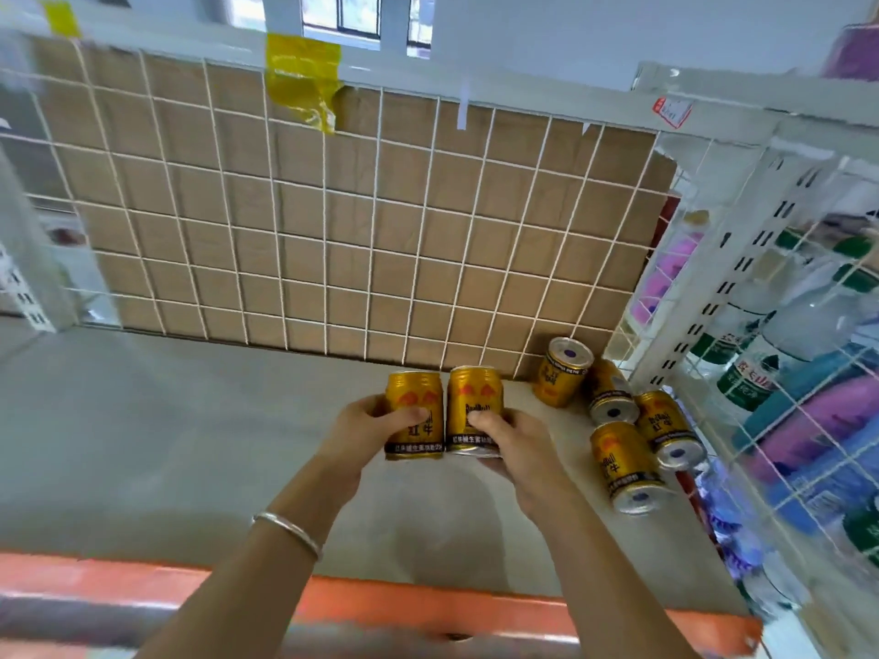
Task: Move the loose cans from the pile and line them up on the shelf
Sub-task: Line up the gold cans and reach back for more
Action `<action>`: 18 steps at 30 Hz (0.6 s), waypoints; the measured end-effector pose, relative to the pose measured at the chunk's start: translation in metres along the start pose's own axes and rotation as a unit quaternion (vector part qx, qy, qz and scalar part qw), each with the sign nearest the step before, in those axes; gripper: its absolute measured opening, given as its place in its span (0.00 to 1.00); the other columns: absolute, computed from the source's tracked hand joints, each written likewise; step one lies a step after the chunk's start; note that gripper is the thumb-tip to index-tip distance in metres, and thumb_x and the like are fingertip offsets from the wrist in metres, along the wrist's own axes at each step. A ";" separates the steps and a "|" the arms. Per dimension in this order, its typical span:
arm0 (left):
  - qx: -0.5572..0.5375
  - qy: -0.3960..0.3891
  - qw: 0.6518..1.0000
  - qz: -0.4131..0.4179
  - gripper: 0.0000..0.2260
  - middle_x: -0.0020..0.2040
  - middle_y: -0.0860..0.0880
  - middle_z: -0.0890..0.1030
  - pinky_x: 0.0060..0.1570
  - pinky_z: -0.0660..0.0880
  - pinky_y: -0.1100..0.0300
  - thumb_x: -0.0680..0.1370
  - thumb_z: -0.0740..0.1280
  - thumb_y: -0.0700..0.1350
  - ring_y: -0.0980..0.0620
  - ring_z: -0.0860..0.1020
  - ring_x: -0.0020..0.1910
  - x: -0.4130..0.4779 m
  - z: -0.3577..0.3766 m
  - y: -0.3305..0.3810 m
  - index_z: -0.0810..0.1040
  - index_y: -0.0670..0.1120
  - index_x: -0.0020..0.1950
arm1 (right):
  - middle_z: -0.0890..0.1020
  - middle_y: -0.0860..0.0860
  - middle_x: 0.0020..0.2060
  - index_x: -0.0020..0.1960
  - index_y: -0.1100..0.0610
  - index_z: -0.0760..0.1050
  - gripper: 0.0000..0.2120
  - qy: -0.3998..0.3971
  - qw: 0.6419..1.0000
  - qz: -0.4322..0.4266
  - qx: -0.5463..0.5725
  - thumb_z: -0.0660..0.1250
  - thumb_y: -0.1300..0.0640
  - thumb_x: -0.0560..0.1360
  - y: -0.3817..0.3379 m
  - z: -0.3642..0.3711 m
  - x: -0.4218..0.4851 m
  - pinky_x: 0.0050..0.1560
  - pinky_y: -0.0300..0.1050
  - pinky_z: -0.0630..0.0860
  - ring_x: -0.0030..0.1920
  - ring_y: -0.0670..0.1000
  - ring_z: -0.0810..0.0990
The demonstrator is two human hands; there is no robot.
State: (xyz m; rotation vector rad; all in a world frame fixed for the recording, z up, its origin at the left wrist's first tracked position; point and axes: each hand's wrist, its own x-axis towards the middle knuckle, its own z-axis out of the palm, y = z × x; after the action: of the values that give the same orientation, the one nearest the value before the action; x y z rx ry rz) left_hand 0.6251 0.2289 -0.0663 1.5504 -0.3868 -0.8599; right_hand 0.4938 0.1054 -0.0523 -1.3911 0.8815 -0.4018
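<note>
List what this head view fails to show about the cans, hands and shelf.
Head view only:
Whether the left can and right can touch the shelf or hover: the angle hides contact.
Right can's base: covered by the fingers of the right hand.
Price tag writing: too small, blurred.
Bottles behind the side mesh: blurred, cut by the right edge.

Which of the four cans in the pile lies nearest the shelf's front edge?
The lowest can, just right of the right hand; the other three cans lie farther back.
</note>
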 end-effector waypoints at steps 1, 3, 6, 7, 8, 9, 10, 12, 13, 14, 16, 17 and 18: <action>-0.007 0.009 1.000 0.002 0.24 0.52 0.46 0.83 0.63 0.73 0.49 0.68 0.75 0.48 0.48 0.80 0.53 -0.006 -0.009 -0.002 0.75 0.42 0.61 | 0.83 0.53 0.45 0.52 0.55 0.75 0.08 -0.005 1.000 -0.002 0.001 0.68 0.55 0.74 0.000 0.008 -0.003 0.44 0.41 0.78 0.46 0.50 0.82; -0.012 0.029 0.999 0.008 0.24 0.52 0.46 0.83 0.63 0.72 0.49 0.67 0.75 0.49 0.48 0.80 0.54 -0.020 -0.028 -0.005 0.76 0.43 0.61 | 0.83 0.54 0.44 0.51 0.56 0.76 0.07 -0.019 1.000 -0.003 0.002 0.68 0.56 0.74 -0.001 0.026 -0.007 0.45 0.43 0.79 0.45 0.50 0.83; -0.008 0.058 0.998 0.024 0.22 0.52 0.48 0.83 0.55 0.72 0.58 0.68 0.75 0.47 0.51 0.80 0.53 -0.038 -0.060 -0.004 0.78 0.44 0.60 | 0.84 0.55 0.45 0.51 0.56 0.77 0.07 -0.052 0.998 -0.007 -0.015 0.67 0.56 0.74 -0.003 0.056 -0.014 0.53 0.48 0.78 0.47 0.52 0.82; -0.007 0.069 0.997 0.029 0.21 0.53 0.48 0.83 0.51 0.72 0.61 0.68 0.75 0.47 0.52 0.80 0.53 -0.046 -0.073 -0.002 0.78 0.45 0.60 | 0.83 0.55 0.46 0.51 0.56 0.77 0.07 -0.067 0.997 -0.010 -0.022 0.68 0.56 0.74 -0.004 0.069 -0.016 0.54 0.49 0.78 0.48 0.52 0.82; -0.003 0.080 0.996 0.034 0.21 0.53 0.49 0.83 0.51 0.71 0.61 0.68 0.75 0.47 0.53 0.80 0.53 -0.052 -0.084 0.000 0.79 0.46 0.60 | 0.83 0.55 0.46 0.51 0.56 0.77 0.07 -0.078 0.997 -0.012 -0.026 0.68 0.56 0.74 -0.005 0.081 -0.019 0.55 0.49 0.78 0.48 0.52 0.82; 0.004 0.093 0.995 0.039 0.20 0.52 0.49 0.83 0.52 0.71 0.61 0.68 0.75 0.47 0.54 0.80 0.52 -0.059 -0.096 0.001 0.79 0.47 0.59 | 0.83 0.55 0.46 0.51 0.56 0.77 0.07 -0.088 0.996 -0.014 -0.029 0.68 0.56 0.74 -0.006 0.094 -0.021 0.56 0.50 0.78 0.48 0.52 0.82; 0.010 0.106 0.993 0.044 0.19 0.52 0.49 0.83 0.53 0.71 0.61 0.68 0.75 0.47 0.54 0.80 0.52 -0.065 -0.111 0.002 0.80 0.47 0.58 | 0.83 0.55 0.45 0.50 0.56 0.77 0.06 -0.099 0.995 -0.016 -0.030 0.68 0.56 0.74 -0.007 0.108 -0.024 0.55 0.49 0.78 0.47 0.52 0.82; 0.015 0.126 0.990 0.060 0.15 0.50 0.50 0.84 0.49 0.72 0.65 0.69 0.75 0.46 0.56 0.80 0.50 -0.080 -0.140 0.001 0.81 0.47 0.55 | 0.83 0.54 0.43 0.48 0.55 0.78 0.03 -0.117 0.993 -0.020 -0.027 0.68 0.57 0.74 -0.009 0.138 -0.031 0.55 0.49 0.78 0.45 0.51 0.82; 0.013 0.134 0.989 0.065 0.14 0.49 0.50 0.84 0.45 0.71 0.67 0.69 0.75 0.45 0.57 0.80 0.49 -0.088 -0.155 0.000 0.81 0.48 0.53 | 0.83 0.54 0.43 0.47 0.55 0.78 0.03 -0.124 0.992 -0.019 -0.026 0.68 0.57 0.74 -0.009 0.154 -0.035 0.55 0.50 0.77 0.44 0.51 0.82; 0.013 0.141 0.987 0.071 0.13 0.49 0.50 0.83 0.43 0.71 0.69 0.69 0.75 0.44 0.57 0.80 0.48 -0.095 -0.171 -0.002 0.81 0.49 0.52 | 0.83 0.55 0.43 0.48 0.56 0.77 0.04 -0.131 0.991 -0.017 -0.025 0.68 0.57 0.74 -0.009 0.170 -0.039 0.55 0.50 0.77 0.44 0.52 0.82; 0.007 0.152 0.985 0.077 0.14 0.50 0.49 0.84 0.44 0.74 0.67 0.68 0.76 0.42 0.54 0.81 0.49 -0.111 -0.203 -0.008 0.81 0.49 0.52 | 0.82 0.55 0.44 0.49 0.57 0.77 0.06 -0.145 0.989 -0.012 -0.027 0.68 0.57 0.74 -0.008 0.204 -0.050 0.56 0.51 0.77 0.46 0.52 0.81; 0.004 0.158 0.984 0.081 0.16 0.50 0.48 0.84 0.47 0.76 0.65 0.66 0.77 0.42 0.52 0.81 0.50 -0.119 -0.219 -0.011 0.81 0.47 0.53 | 0.82 0.55 0.44 0.50 0.57 0.77 0.07 -0.152 0.988 -0.009 -0.026 0.68 0.57 0.74 -0.007 0.221 -0.055 0.57 0.51 0.77 0.46 0.53 0.81; 0.005 0.164 0.983 0.087 0.19 0.50 0.48 0.84 0.50 0.77 0.62 0.64 0.79 0.44 0.51 0.81 0.51 -0.126 -0.236 -0.015 0.81 0.46 0.54 | 0.82 0.55 0.44 0.50 0.57 0.76 0.07 -0.157 0.987 -0.006 -0.023 0.68 0.57 0.74 -0.006 0.238 -0.061 0.57 0.51 0.77 0.47 0.53 0.81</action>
State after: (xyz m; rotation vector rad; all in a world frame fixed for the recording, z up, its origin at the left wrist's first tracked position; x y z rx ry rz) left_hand 0.7054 0.4838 -0.0524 1.6083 -0.2822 -0.4570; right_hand 0.6315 0.3083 -0.0429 -1.4544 0.6269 -0.1635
